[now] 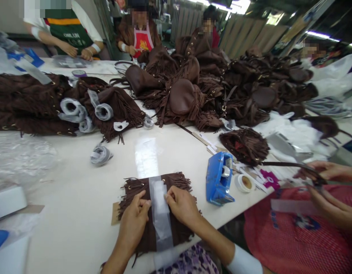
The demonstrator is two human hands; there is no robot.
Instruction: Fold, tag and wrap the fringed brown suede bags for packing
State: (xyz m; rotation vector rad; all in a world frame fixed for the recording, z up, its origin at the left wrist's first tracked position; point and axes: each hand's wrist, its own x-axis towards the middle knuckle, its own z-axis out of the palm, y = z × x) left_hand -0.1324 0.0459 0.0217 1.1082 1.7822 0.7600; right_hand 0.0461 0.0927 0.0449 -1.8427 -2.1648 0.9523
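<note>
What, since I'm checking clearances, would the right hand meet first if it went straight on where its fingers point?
The clear strip lying across the fringed bag: the right hand points left and its fingertips seem to touch it. Beyond the strip, the left hand would come next.

A: The fringed piece (141,186) at the near edge of the table (79,198), is it cloth?

B: It looks like brown suede, matt, with a soft rough nap. The small rings (132,187) on it are yellow metal and shine a little.

A: And the plastic strip (160,213) over its middle?

B: Thin, half clear, smooth and glossy. Under the piece lies plain brown cardboard (115,214), matt.

A: The table itself?

B: White, smooth, slightly shiny. The tape dispenser (218,182) near the right edge is hard blue plastic. In the far pile, one flap (181,97) looks like smooth leather with dull sheen. At the left edge lies crinkled clear film (22,156).
</note>
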